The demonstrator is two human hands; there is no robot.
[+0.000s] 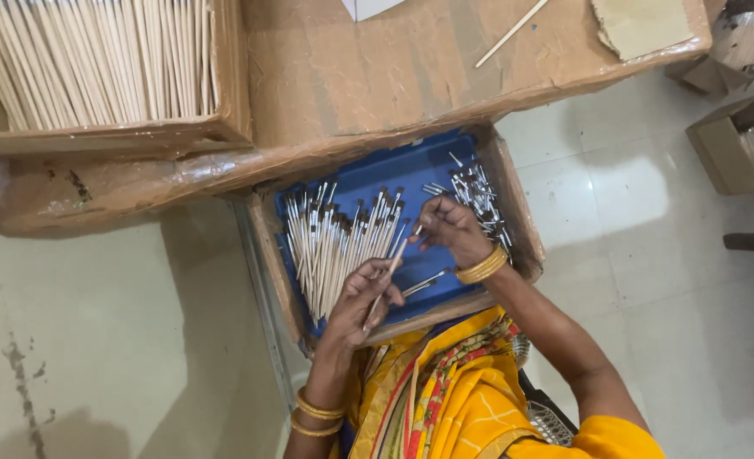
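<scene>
The tray [428, 170] at the centre is bright blue inside, with brown cardboard walls. The paintbrushes [330, 242] in it have pale wooden handles, silver ferrules and dark tips. At twelve o'clock the cardboard worktop [368, 76] is tan; at eleven o'clock the bare sticks [96, 59] are cream. At six o'clock the garment [462, 399] is yellow with red patterned trim. The bangles [481, 266] are gold. The floor [666, 255] is off-white.

The person is wearing a bright yellow-orange draped garment with a red, green and gold patterned border running down the front, plus stacked gold bangles on both wrists, two sitting on the left hand [361, 297] side and a few by the right hand [449, 228].
</scene>
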